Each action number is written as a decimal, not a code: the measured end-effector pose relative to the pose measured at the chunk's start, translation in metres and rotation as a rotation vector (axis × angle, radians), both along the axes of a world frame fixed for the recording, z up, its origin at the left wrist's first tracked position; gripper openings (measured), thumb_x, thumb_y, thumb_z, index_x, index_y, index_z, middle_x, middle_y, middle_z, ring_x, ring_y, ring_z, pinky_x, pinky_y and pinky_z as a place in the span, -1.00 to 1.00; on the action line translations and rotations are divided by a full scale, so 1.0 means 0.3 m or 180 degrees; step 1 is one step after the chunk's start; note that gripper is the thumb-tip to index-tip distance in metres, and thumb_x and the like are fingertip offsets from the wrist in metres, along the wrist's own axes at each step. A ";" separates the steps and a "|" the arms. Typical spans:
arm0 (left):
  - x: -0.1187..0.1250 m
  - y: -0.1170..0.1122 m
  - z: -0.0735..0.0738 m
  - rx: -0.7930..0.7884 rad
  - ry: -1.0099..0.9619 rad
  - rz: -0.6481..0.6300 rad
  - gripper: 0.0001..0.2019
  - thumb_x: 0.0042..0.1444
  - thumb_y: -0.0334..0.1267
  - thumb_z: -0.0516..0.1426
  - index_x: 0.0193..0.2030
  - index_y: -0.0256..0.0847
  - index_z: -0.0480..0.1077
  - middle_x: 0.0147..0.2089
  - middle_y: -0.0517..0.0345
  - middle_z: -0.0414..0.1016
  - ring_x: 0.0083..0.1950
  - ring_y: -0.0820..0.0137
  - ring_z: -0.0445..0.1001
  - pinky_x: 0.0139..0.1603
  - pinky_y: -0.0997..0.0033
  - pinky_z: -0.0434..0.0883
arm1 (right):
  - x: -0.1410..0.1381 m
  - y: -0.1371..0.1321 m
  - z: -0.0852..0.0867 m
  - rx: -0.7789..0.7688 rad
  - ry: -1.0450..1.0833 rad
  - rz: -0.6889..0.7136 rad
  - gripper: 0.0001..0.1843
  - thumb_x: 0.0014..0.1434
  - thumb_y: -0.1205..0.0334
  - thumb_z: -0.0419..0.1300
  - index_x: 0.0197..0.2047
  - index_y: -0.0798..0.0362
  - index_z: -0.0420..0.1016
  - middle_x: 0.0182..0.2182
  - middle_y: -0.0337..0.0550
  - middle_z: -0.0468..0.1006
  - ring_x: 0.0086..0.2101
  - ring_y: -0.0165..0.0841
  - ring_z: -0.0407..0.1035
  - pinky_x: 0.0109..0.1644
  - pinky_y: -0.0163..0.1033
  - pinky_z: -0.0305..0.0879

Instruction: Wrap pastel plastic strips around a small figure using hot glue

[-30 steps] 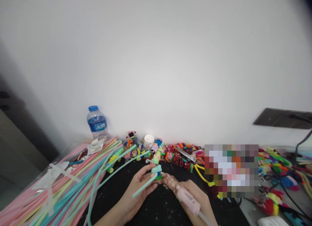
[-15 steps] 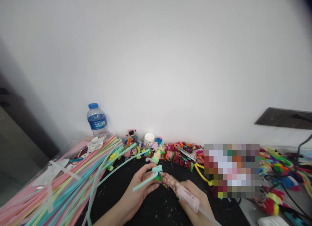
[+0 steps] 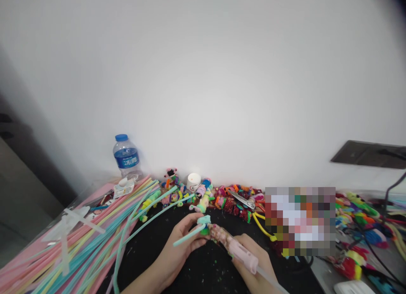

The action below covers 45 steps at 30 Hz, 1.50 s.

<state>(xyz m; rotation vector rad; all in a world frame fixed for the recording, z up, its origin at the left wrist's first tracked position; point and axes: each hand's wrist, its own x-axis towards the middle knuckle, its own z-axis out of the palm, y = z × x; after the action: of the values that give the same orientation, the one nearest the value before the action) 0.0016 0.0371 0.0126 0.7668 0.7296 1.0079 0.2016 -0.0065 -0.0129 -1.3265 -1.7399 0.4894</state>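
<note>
My left hand [image 3: 182, 239] is closed around a small pipe-cleaner piece [image 3: 204, 221] in mint, blue and green, with one mint stem sticking out to the lower left. In my right hand [image 3: 253, 258] is a pink hot glue gun [image 3: 241, 251], its front end crusted with old glue. The gun's tip points left and meets, or nearly meets, the green part of the piece; I cannot tell which. A translucent glue stick [image 3: 268, 278] runs out of the gun's back end.
Pipe cleaners [image 3: 91, 239] in pastel colours spread over the left side. Behind the black mat [image 3: 203, 273] lie small pipe-cleaner figures [image 3: 203, 197] and scissors [image 3: 244, 200] with yellow handles. A water bottle [image 3: 126, 156] and white cup [image 3: 193, 181] stand by the wall. Cables [image 3: 372, 247] lie right.
Almost nothing differs. The glue gun's back end sits very slightly further left and lower, while my left hand and the pipe-cleaner piece hold their place.
</note>
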 end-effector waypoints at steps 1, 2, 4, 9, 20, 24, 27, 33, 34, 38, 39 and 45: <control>0.000 0.001 0.001 -0.0007 -0.0021 0.0005 -0.74 -0.03 -0.27 0.24 -0.14 -0.14 0.42 -0.16 0.15 0.46 -0.25 0.46 0.46 -0.23 0.51 0.40 | 0.001 0.000 0.001 -0.0021 0.0016 0.0001 -0.78 0.10 0.06 0.11 -0.35 0.01 0.45 -0.52 -0.24 0.45 -0.53 -0.42 0.36 -0.45 -0.41 0.27; 0.000 0.001 0.002 -0.0022 -0.0046 0.0016 -0.73 -0.03 -0.27 0.25 -0.14 -0.15 0.42 -0.16 0.15 0.46 -0.26 0.46 0.47 -0.24 0.51 0.40 | 0.002 -0.001 0.003 -0.0057 0.0027 -0.0010 -0.79 0.09 0.07 0.12 -0.34 0.01 0.46 -0.52 -0.23 0.45 -0.53 -0.41 0.36 -0.44 -0.41 0.28; 0.000 0.001 0.003 -0.0080 -0.0092 0.0045 -0.71 -0.05 -0.29 0.26 -0.14 -0.15 0.42 -0.16 0.14 0.46 -0.27 0.45 0.48 -0.24 0.50 0.40 | 0.004 -0.002 0.008 -0.0144 0.0040 -0.0049 -0.83 0.08 0.11 0.13 -0.34 0.02 0.46 -0.52 -0.23 0.46 -0.51 -0.41 0.37 -0.43 -0.42 0.28; -0.002 0.001 0.006 -0.0138 -0.0173 0.0051 -0.70 -0.04 -0.33 0.25 -0.12 -0.16 0.40 -0.16 0.14 0.46 -0.26 0.42 0.50 -0.22 0.47 0.40 | 0.007 -0.009 0.036 -0.0221 0.0041 0.0052 -0.88 0.09 0.20 0.12 -0.34 0.03 0.44 -0.51 -0.24 0.46 -0.51 -0.41 0.37 -0.43 -0.42 0.29; -0.012 0.011 -0.013 -0.0177 -0.0252 0.0121 -0.68 -0.06 -0.28 0.27 -0.11 -0.15 0.40 -0.21 0.15 0.47 -0.29 0.41 0.51 -0.22 0.43 0.40 | 0.014 -0.009 0.036 -0.0147 -0.0114 0.0071 -0.85 0.16 0.18 0.07 -0.31 0.05 0.40 -0.48 -0.18 0.49 -0.47 -0.38 0.39 -0.39 -0.40 0.31; -0.010 0.006 -0.001 0.0009 -0.0052 0.0116 -0.69 -0.05 -0.26 0.25 -0.12 -0.16 0.41 -0.18 0.13 0.46 -0.29 0.42 0.50 -0.23 0.45 0.40 | 0.012 -0.014 0.042 -0.0122 -0.0093 0.0086 -0.85 0.14 0.16 0.10 -0.32 0.04 0.42 -0.49 -0.21 0.47 -0.49 -0.39 0.38 -0.41 -0.40 0.31; -0.006 0.003 0.004 0.0104 0.0072 0.0117 -0.70 -0.06 -0.24 0.26 -0.13 -0.16 0.42 -0.16 0.12 0.47 -0.30 0.42 0.48 -0.27 0.46 0.41 | 0.006 -0.015 0.039 -0.0169 -0.0060 0.0048 -0.80 0.12 0.09 0.12 -0.35 0.03 0.43 -0.51 -0.23 0.48 -0.51 -0.41 0.38 -0.42 -0.41 0.30; -0.002 0.004 0.010 0.0020 0.0248 0.0106 -0.66 -0.14 -0.21 0.30 -0.17 -0.17 0.45 -0.21 0.12 0.50 -0.31 0.39 0.48 -0.25 0.42 0.42 | -0.001 -0.007 0.011 -0.0170 -0.0066 -0.0006 -0.76 0.11 0.04 0.10 -0.37 0.03 0.42 -0.53 -0.24 0.46 -0.53 -0.41 0.36 -0.45 -0.41 0.27; -0.002 0.004 0.010 0.0030 0.0259 0.0095 -0.66 -0.13 -0.21 0.30 -0.16 -0.18 0.44 -0.22 0.12 0.50 -0.31 0.39 0.48 -0.25 0.42 0.43 | -0.001 -0.007 0.011 -0.0174 -0.0084 -0.0006 -0.78 0.11 0.06 0.10 -0.37 0.03 0.42 -0.53 -0.24 0.46 -0.53 -0.42 0.36 -0.45 -0.42 0.26; -0.004 0.005 0.008 0.0131 0.0287 0.0043 -0.67 -0.09 -0.22 0.27 -0.14 -0.19 0.42 -0.20 0.10 0.49 -0.28 0.37 0.48 -0.25 0.42 0.43 | 0.002 -0.011 0.027 -0.0143 -0.0148 0.0087 -0.84 0.11 0.14 0.08 -0.36 0.03 0.42 -0.52 -0.24 0.44 -0.52 -0.41 0.35 -0.44 -0.41 0.26; -0.005 0.006 0.008 0.0148 0.0288 0.0039 -0.68 -0.08 -0.22 0.27 -0.14 -0.20 0.41 -0.21 0.09 0.49 -0.28 0.37 0.48 -0.26 0.42 0.43 | 0.004 -0.012 0.034 -0.0156 -0.0154 0.0099 -0.85 0.11 0.16 0.09 -0.35 0.03 0.41 -0.52 -0.24 0.45 -0.52 -0.41 0.36 -0.44 -0.41 0.27; -0.008 0.007 0.007 0.0178 0.0249 0.0146 -0.68 -0.07 -0.20 0.26 -0.13 -0.17 0.42 -0.19 0.11 0.48 -0.29 0.39 0.49 -0.30 0.47 0.42 | 0.010 -0.013 0.055 -0.0124 -0.0161 0.0081 -0.89 0.11 0.22 0.09 -0.35 0.04 0.40 -0.51 -0.22 0.48 -0.49 -0.38 0.39 -0.41 -0.41 0.31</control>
<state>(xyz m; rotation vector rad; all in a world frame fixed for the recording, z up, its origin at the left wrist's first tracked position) -0.0007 0.0392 0.0146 0.8450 0.7921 1.0480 0.2046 -0.0104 0.0036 -1.3560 -1.7989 0.5105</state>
